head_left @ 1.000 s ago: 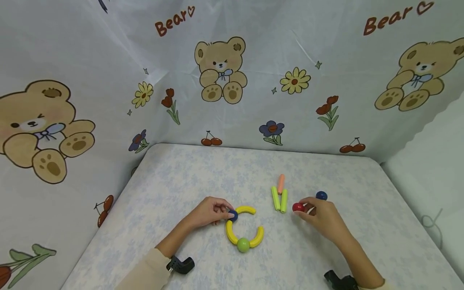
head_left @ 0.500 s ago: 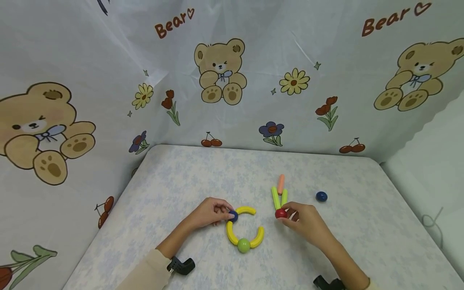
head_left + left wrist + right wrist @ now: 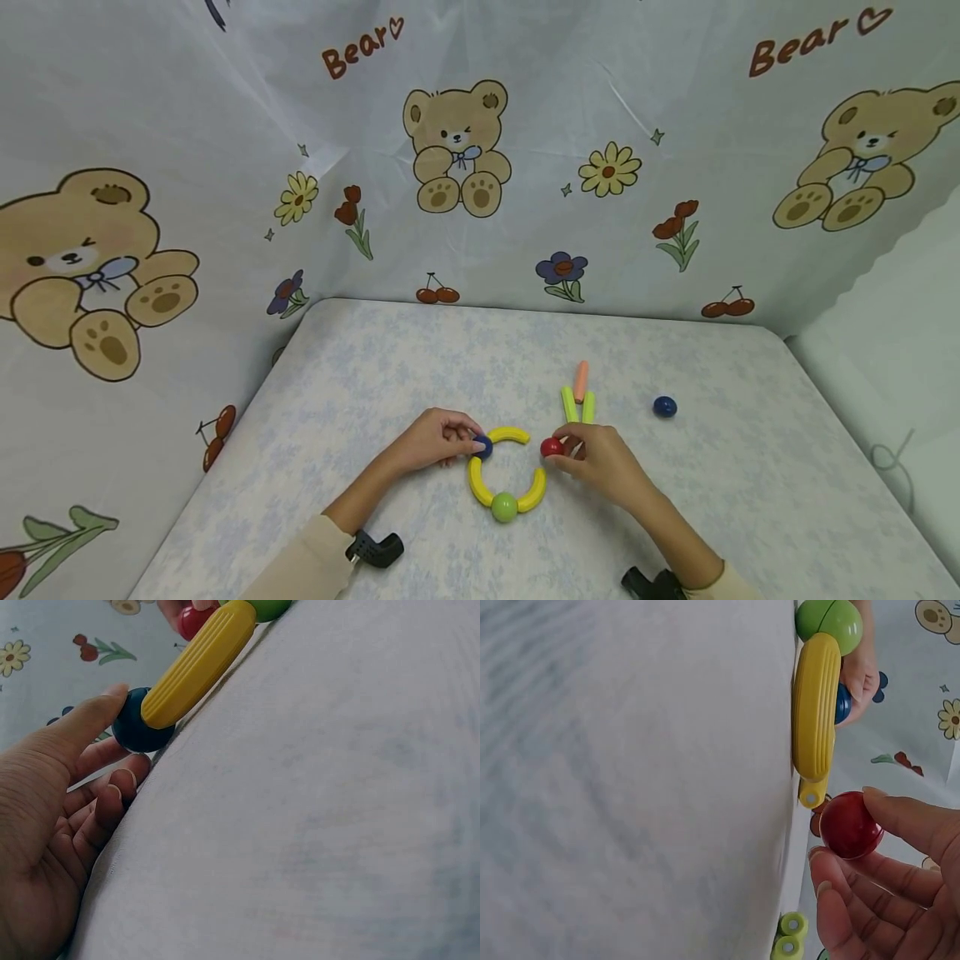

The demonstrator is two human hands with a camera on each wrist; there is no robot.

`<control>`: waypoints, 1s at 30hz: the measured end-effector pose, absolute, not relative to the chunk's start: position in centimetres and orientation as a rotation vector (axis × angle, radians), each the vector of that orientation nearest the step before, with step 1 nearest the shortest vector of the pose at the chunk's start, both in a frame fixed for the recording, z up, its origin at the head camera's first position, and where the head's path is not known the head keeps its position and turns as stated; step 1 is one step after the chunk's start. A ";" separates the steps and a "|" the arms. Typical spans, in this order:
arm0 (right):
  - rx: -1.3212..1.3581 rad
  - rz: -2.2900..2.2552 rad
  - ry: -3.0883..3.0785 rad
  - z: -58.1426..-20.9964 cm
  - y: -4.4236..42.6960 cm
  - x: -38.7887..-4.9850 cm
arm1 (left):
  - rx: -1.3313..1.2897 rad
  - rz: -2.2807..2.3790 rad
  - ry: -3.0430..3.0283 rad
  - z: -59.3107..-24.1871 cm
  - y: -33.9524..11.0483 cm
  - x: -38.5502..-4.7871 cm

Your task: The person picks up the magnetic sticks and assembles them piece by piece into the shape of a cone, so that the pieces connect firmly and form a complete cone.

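The grip of the right hand (image 3: pixel 597 460) pinches the red ball (image 3: pixel 552 448) just right of the gap between the upper yellow curve (image 3: pixel 509 435) and lower-right yellow curve (image 3: pixel 533 492). Opposite, the left hand (image 3: pixel 437 437) pinches a blue ball (image 3: pixel 486 447).

Pinched glossy red ball (image 3: pixel 551 448) near open ends of three yellow arcs (image 3: pixel 477 485); pinched blue ball (image 3: pixel 487 447), green ball (image 3: pixel 504 507) joining them.

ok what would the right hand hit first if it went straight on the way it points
Likely the far yellow arc, the held red ball touching first, though its height is unclear.
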State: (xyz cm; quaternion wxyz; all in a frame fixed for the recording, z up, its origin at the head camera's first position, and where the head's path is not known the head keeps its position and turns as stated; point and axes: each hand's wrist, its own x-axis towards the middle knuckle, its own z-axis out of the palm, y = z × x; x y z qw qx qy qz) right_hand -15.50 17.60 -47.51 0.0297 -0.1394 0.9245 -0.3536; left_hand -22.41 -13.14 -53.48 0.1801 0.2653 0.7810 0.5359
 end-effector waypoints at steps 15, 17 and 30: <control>-0.413 -1.013 2.869 -48.3 15.8 -16.8 | 0.768 1.529 2.201 -53.6 -13.1 -22.5; -0.391 -0.997 2.867 -48.4 15.6 -16.9 | 0.768 1.532 2.195 -53.6 -13.1 -22.5; -0.376 -0.941 2.866 -48.1 15.4 -17.2 | 0.747 1.505 2.206 -53.5 -13.1 -22.5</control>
